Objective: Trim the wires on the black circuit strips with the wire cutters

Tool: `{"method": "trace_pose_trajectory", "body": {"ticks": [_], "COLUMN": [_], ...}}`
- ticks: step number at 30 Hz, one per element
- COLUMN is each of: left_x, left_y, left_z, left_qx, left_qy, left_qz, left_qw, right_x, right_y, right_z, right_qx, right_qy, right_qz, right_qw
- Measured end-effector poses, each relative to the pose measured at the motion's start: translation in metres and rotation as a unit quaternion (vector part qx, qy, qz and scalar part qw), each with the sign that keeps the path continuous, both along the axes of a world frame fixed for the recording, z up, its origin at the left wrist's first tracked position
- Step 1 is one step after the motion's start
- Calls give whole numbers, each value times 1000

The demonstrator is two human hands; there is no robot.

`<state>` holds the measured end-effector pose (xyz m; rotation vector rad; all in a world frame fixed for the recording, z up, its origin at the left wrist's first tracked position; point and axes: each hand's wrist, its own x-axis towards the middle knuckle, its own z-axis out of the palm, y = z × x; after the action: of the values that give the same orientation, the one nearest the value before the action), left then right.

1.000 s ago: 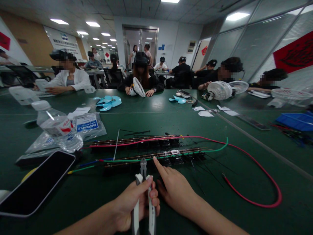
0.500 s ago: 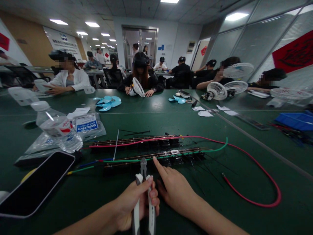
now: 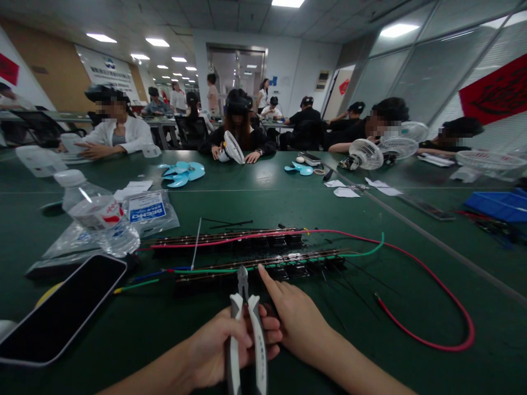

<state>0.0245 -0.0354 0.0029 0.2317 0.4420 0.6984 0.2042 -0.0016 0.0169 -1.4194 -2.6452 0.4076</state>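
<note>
Diagonal cutting pliers (image 3: 248, 329) with white and grey handles rest in my left hand (image 3: 224, 340), the thumb and fingers around the handles. The handles stand apart, and the jaws point away from me at a green wire (image 3: 222, 270). That wire runs along the near black slotted strip (image 3: 193, 282), beside thin copper-coloured wires. My right hand (image 3: 298, 310) has its index finger stretched onto this strip just right of the jaws; its other fingers are curled and partly hidden. Behind lies a second black strip (image 3: 173, 247) with a red wire (image 3: 448, 299) looping to the right. A pale cable tie (image 3: 196, 244) stands up near the left.
To the left are a phone (image 3: 61, 307), a water bottle (image 3: 99, 214) and plastic bags (image 3: 152, 211). Loose black cable ties (image 3: 226, 224) lie behind the strips. Blue fan blades (image 3: 181, 173) and white fan parts (image 3: 365, 153) lie farther back, where several people sit.
The fingers of my left hand have loosened and the pliers' handles have spread wider. My right index finger stays in place. People in the far background have moved.
</note>
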Motion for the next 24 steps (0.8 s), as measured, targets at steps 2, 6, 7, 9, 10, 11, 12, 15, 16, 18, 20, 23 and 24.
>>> {"method": "trace_pose_trajectory", "body": {"ticks": [2,6,7,9,10,11,12,15,16,18,20,23,24], "left_x": [0,0,0,-1,-1,-1,-1,-1,-1,-1,-1,0,0], "left_y": [0,-1,-1,-2,-2,-2,-2,-3,-3,-5,-7,-8,-8], "left_z": [-1,-2,-2,-1,0,1,2,6,7,7,6,3,3], "left_qx": [11,13,12,12,12,13,16,27,32,40,48,54,54], "left_qy": [1,18,22,30,36,41,45,46,42,33,30,30,29], "left_qz": [-3,-4,-5,-6,-7,-10,-15,-44,-61,-90,-107,-109,-108], "left_qw": [1000,1000,1000,999,999,999,999,998,997,995,993,992,992], "right_x": [0,1,1,1,1,1,1,1,1,0,0,-1,0], "right_y": [0,1,0,0,0,0,0,1,1,1,1,1,1], "right_z": [0,-2,-2,-2,-2,-2,-3,-4,-5,-6,-6,-7,-8], "right_qx": [-2,-1,-1,0,0,2,4,17,23,34,44,57,61], "right_qy": [-5,0,2,7,8,8,7,2,1,3,10,20,20], "right_qz": [4,5,5,7,6,6,7,8,6,-2,-6,-4,-2], "right_qw": [1000,1000,1000,1000,1000,1000,1000,1000,1000,999,999,998,998]}}
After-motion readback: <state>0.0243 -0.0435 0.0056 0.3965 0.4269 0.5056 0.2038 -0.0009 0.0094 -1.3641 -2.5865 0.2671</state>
